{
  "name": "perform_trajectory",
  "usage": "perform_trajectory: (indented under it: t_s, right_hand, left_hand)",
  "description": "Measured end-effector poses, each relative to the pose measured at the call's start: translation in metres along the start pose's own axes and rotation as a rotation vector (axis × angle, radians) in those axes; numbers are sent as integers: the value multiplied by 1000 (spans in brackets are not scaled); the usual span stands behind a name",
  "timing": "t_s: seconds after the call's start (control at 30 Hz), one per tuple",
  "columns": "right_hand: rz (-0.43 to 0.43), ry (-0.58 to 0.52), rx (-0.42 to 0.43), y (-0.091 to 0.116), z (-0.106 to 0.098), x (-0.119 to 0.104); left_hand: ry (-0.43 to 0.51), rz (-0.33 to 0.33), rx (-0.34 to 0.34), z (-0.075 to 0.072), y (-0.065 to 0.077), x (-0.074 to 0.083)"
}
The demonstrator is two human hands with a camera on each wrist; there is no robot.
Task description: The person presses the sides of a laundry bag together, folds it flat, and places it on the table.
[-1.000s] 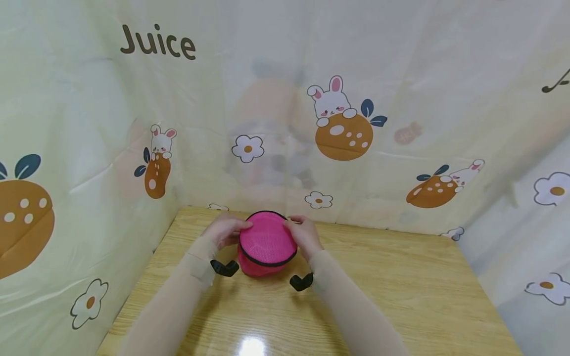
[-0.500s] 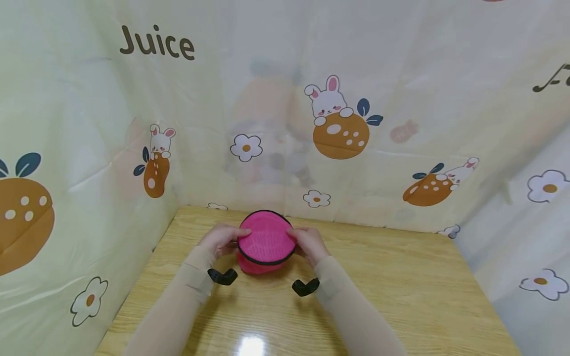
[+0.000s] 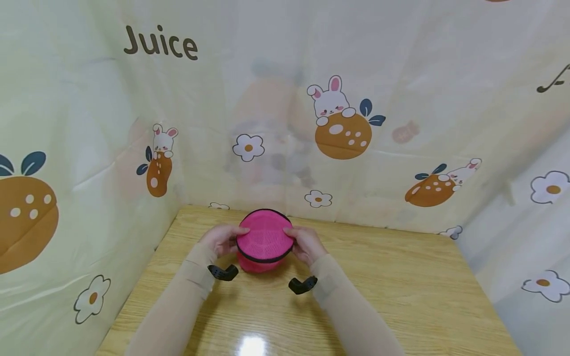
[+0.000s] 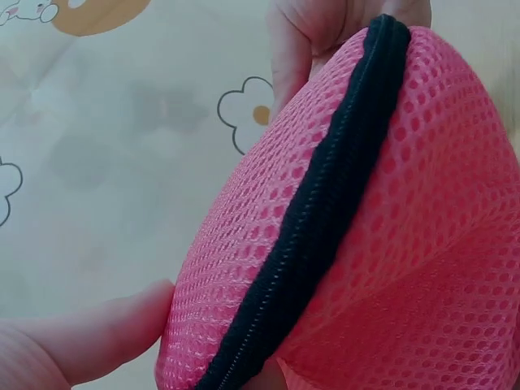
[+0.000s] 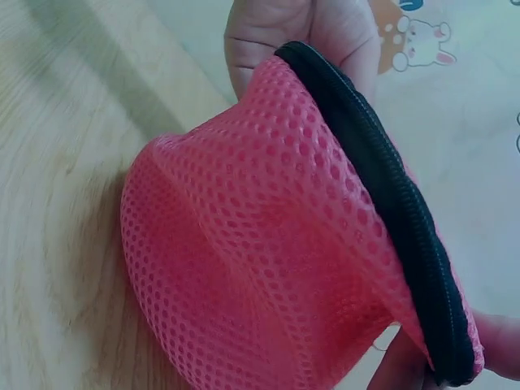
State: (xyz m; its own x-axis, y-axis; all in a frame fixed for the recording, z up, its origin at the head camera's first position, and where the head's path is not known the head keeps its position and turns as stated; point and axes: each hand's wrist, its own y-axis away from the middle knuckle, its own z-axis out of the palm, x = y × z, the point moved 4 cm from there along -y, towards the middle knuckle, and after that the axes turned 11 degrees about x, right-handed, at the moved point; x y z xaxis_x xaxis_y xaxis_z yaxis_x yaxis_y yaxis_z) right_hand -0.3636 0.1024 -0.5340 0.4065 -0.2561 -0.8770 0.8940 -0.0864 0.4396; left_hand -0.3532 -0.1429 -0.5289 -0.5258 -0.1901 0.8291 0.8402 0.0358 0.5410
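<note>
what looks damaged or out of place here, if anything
No tear or spill shows. Only the side of the pink mesh bag, below the black zipper, looks askew: it is creased and dented, probably just soft fabric slumping.

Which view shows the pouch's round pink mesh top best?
Head view: the round pink mesh top appears nearly whole, facing the camera. Left wrist shows it obliquely; right wrist, only slivers past the curved black zipper.

Between the fingers [image 4: 114, 337], the pink pouch [image 5: 236, 219] is rough, holed mesh cloth with a matt black zipper band [image 4: 313, 211]. Beneath them, the counter [image 3: 401, 277] looks like smooth, glossy wood; behind, the sheet [image 3: 276, 44] has a plastic-like sheen.
</note>
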Motion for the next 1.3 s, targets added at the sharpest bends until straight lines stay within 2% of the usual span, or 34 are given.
perform_trajectory:
  t_s: [0.13,0.37,0.47,0.57,0.7,0.87,1.03,1.2,1.3]
  right_hand:
    - [-37,65,14,2,-2,1]
    - [-117,262,43,14,-13,5]
    - [-110,339,53,23,-19,8]
    - [-83,361,43,30,-21,9]
    - [-47,292,13,33,-16,14]
    - [-14,119,-13,31,-6,24]
    - [16,-4,-2,25,-2,33]
    - [33,-41,-9,24,-1,37]
    - [21,-23,-32,27,-3,37]
  left_hand:
    - [2,17,25,-3,3,-4]
    - [-42,78,29,-7,19,-15]
    - [-55,82,24,-8,27,-23]
    - [-59,85,25,-6,33,-28]
    - [-26,72,38,0,35,-31]
    - [45,41,63,4,30,-35]
    - [123,9,30,3,25,-38]
    - [188,-18,-17,1,22,-42]
    - [161,-8,3,0,24,-45]
